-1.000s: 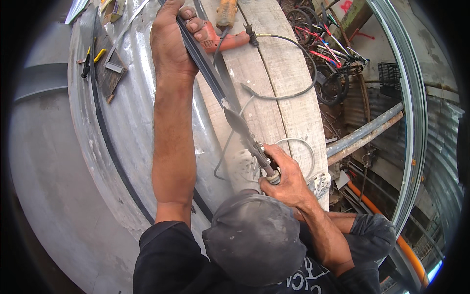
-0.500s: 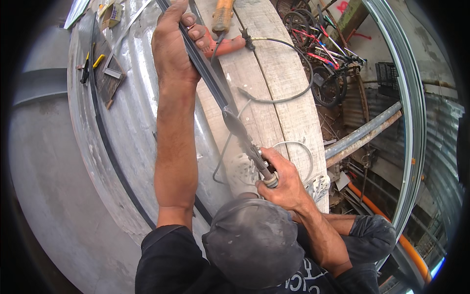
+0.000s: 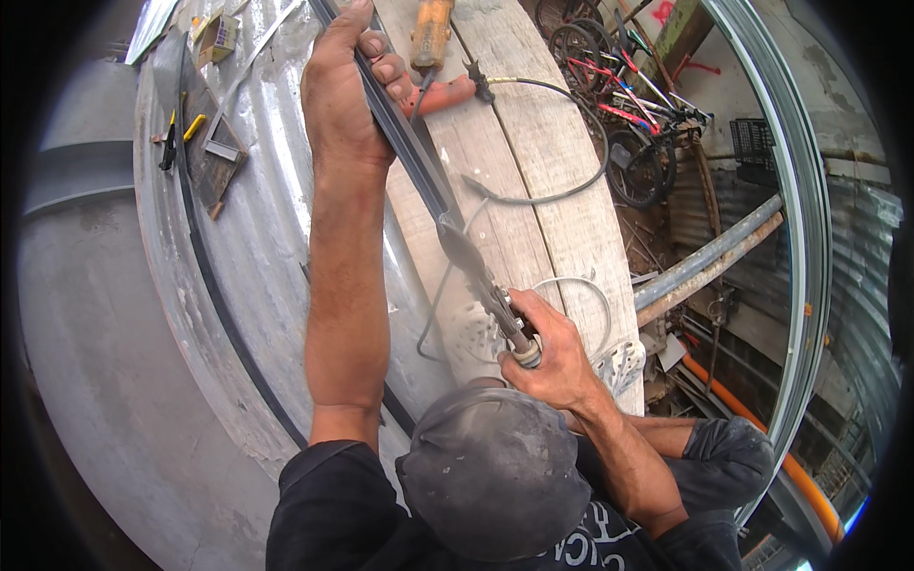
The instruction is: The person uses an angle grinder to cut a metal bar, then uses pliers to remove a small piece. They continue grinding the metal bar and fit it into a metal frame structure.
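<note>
My left hand [image 3: 347, 100] is closed around a long dark grey metal channel [image 3: 409, 157] that slants down across the planks. In my right hand [image 3: 557, 357] are the handles of metal snips [image 3: 490, 300], with the thumb and fingers wrapped about them. The tip of the snips meets the lower end of the channel; whether the blades are parted or closed on it is hard to tell. Beside my left hand lies a red-orange tool handle [image 3: 443, 96], partly hidden by the fingers. Farther off is a worn orange power tool [image 3: 432, 33].
Wooden planks [image 3: 562, 200] lie over corrugated metal sheeting [image 3: 262, 162]. A black cable [image 3: 600, 157] loops across the planks. To the left are yellow-handled pliers [image 3: 169, 143] and a dark board [image 3: 217, 167]. Bicycles [image 3: 628, 105] and metal pipes [image 3: 709, 257] are beyond the right edge.
The view has shifted very slightly. Both hands keep their grips, and the snips stay at the lower end of the channel.
</note>
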The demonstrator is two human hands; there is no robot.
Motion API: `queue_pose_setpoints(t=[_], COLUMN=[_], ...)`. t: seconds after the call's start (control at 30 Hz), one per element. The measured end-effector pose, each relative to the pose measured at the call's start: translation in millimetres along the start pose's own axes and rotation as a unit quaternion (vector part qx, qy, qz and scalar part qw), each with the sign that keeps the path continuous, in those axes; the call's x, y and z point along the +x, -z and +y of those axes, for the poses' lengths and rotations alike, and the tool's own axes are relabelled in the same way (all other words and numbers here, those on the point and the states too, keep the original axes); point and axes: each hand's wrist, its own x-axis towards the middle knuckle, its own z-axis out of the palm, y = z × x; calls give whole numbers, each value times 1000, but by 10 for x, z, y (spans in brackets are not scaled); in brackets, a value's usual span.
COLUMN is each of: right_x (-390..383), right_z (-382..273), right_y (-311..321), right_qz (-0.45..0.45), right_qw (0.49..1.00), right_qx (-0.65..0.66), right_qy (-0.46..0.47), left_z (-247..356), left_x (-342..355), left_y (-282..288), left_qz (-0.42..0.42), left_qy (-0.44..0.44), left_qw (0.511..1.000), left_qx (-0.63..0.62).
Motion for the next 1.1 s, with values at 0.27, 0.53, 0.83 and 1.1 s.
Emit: queue_pose_setpoints(t=[0.27, 0.53, 0.83, 1.1], right_x=[-4, -18, -12, 1], right_z=[-7, -36, -28, -2], right_y=[0, 9, -11, -11], right_qz=[12, 36, 50, 49], right_qw=[1000, 998, 998, 998], right_qx=[-16, -45, -20, -24], right_qy=[8, 2, 17, 30], left_z=[-9, -24, -26, -73], left_x=[-29, -61, -122, -163], left_y=[-69, -113, -239, -205], left_qz=[14, 29, 35, 22], left_qy=[-24, -29, 79, 63], left_qw=[999, 998, 996, 997], left_qx=[37, 48, -22, -34])
